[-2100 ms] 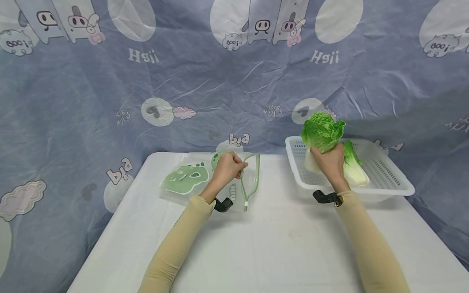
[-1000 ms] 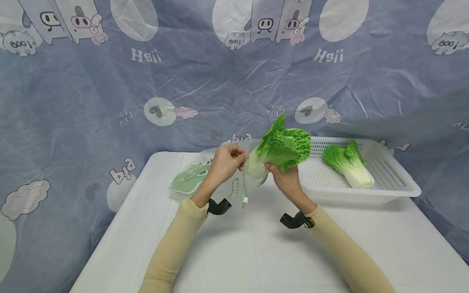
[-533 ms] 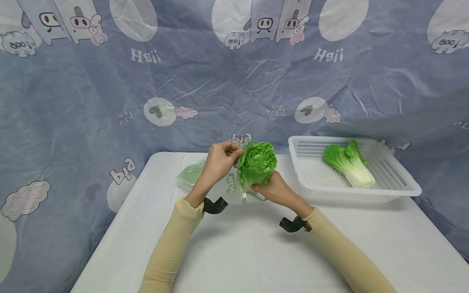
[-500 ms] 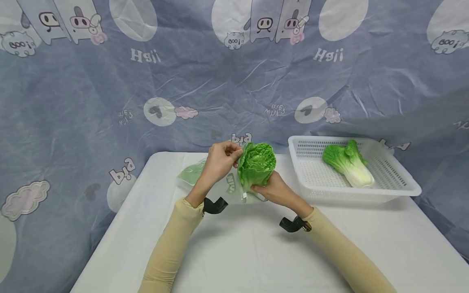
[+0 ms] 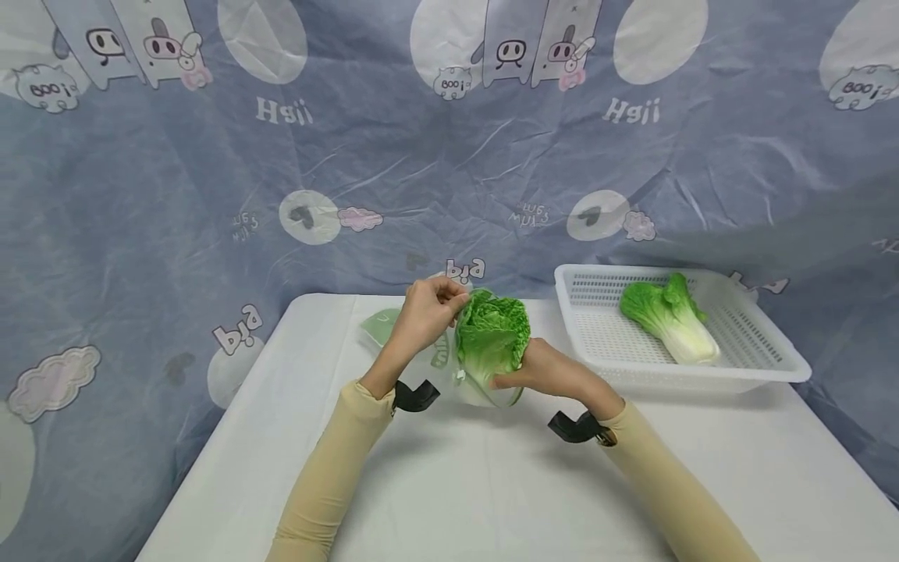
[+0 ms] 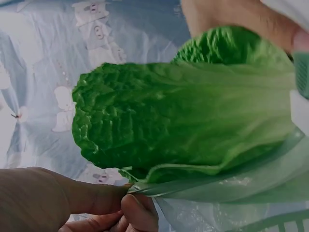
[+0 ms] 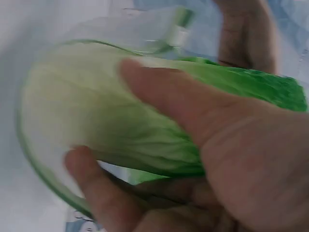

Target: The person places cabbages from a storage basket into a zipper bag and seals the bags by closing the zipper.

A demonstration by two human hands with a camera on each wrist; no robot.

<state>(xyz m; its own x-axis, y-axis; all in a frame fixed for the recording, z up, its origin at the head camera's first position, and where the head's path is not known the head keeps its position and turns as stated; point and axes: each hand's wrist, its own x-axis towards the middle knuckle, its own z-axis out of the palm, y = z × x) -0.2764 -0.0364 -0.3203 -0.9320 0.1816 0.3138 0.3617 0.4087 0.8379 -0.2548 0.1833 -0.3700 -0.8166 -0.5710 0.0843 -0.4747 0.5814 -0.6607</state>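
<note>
While left hand [image 5: 426, 314] pinches bag [image 5: 439, 356], right hand [image 5: 551, 370] grips cabbage [image 5: 492, 332]; leafy end up, long axis seemingly tilted.

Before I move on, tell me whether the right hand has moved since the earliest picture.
Yes: leftward, judged against the white basket. The right hand was over it, and now holds one cabbage outside it.

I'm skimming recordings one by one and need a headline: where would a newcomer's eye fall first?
First on the bright green cabbage near the middle, held by the right hand at the mouth of a clear bag. Next, on the second cabbage, lying in the white basket at the right.
</note>
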